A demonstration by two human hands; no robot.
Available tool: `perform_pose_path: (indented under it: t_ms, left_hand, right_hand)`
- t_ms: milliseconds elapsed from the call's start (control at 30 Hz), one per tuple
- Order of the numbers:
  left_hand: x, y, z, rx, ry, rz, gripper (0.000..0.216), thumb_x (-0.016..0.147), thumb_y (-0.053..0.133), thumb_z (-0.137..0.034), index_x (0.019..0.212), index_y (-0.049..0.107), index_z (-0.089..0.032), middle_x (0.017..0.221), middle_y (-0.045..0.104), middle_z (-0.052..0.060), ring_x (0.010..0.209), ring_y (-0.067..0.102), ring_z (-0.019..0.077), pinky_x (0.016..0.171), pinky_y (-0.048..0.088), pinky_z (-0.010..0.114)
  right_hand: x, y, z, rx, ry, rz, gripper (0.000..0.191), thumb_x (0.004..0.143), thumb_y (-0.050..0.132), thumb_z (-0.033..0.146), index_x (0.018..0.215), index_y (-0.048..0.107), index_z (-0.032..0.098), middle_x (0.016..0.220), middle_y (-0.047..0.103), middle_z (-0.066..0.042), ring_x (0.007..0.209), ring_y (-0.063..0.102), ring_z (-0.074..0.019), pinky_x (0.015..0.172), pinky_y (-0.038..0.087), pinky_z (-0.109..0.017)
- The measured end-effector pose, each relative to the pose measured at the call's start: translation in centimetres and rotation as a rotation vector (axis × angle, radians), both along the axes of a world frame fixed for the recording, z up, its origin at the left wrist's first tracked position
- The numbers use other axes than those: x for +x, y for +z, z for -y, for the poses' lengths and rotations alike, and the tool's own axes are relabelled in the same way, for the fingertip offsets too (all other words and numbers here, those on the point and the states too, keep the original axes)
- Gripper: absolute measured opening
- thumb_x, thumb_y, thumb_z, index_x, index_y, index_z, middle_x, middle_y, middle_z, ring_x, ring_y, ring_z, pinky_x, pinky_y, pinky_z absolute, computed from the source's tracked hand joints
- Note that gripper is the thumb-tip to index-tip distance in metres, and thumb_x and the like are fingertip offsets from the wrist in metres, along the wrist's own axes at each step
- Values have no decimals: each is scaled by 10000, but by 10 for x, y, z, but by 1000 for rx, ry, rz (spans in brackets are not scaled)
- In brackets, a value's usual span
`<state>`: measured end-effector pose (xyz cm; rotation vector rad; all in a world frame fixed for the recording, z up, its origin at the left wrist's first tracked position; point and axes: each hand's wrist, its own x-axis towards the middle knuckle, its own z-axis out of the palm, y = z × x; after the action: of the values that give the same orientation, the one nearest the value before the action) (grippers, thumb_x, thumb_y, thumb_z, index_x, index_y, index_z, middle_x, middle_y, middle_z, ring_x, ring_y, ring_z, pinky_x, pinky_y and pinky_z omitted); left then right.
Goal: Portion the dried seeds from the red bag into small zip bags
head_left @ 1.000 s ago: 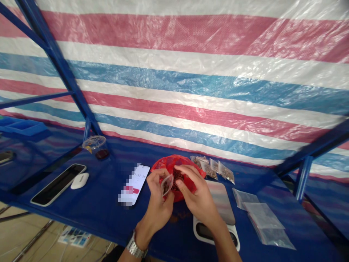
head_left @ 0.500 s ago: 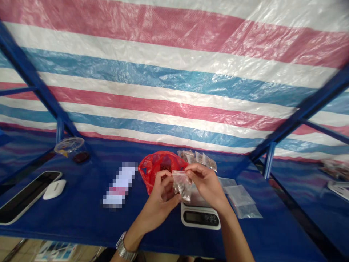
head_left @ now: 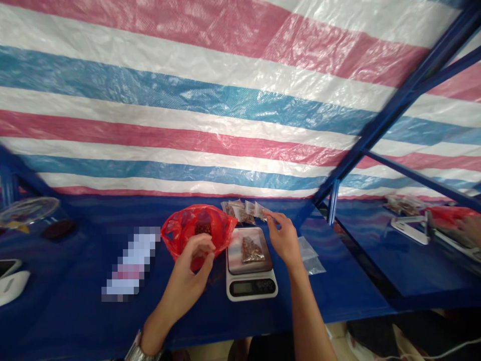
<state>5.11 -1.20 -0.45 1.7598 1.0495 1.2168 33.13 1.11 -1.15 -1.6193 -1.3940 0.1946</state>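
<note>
A small clear packet of brown bits [head_left: 252, 249] lies on the platform of a white digital scale [head_left: 250, 288]. My right hand [head_left: 282, 236] hovers just right of the scale with fingers stretched out, fingertips by the row of filled packets [head_left: 242, 210] behind it. My left hand [head_left: 190, 273] is loosely curled and holds nothing, right in front of the red plastic bag [head_left: 180, 233], which holds dark brown pieces. A metal watch shows on my left wrist.
Empty clear bags [head_left: 310, 253] lie right of the scale. A phone [head_left: 130, 263] lies left of the red bag, a clear lidded tub [head_left: 33, 215] and a white case [head_left: 11, 287] farther left. Beyond a blue frame post [head_left: 332, 205], another person's hand [head_left: 471, 228] works at a second scale [head_left: 409, 229].
The filled packet that both hands held has been set on the scale and let go. The hands have parted, the right one toward the back packets. The view has swung to the right.
</note>
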Motion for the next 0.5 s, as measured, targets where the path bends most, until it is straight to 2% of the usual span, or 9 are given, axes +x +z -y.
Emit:
perform_pose_path:
  t_ms: [67,167,267,367,500]
  left_hand:
    - [0,-4,-1,88,31,-121,147,976,557,-269,1106,622,-243,1044,700,49,976,707,192,931,574,342]
    - [2,-9,-1,169,6,-264,212,975,535,-234,1164,629,-247,1054,725,55,1038,715,215,1004,551,382]
    - [4,-11,-2,209,47,-268,265,971,533,-214,1223,612,-237,1056,739,57,1063,721,214,984,563,359]
    - [5,-7,-3,245,140,-223,240,960,549,-202,1185,630,-230,1024,738,48,977,730,193,885,586,308]
    - [5,-2,-3,295,172,-202,192,943,568,-168,1106,651,-227,958,723,24,877,715,166,817,576,274]
  right_hand:
    - [4,0,1,-8,-81,-37,392,978,489,402,1113,784,180,1118,767,-134,1019,686,-284,925,509,-440]
    - [6,-2,2,-16,-157,-79,409,969,498,434,1104,789,180,1105,773,-134,953,688,-279,885,512,-424]
    - [6,-4,0,4,-184,-121,419,963,505,449,1083,792,169,1081,779,-136,924,690,-273,865,515,-406]
    - [5,-5,-2,8,-148,-125,402,963,510,441,1052,795,171,1070,780,-134,951,692,-276,856,515,-396]
    - [5,-4,-2,-12,-37,-47,346,969,511,393,1015,794,198,1023,781,-105,948,673,-265,904,492,-412]
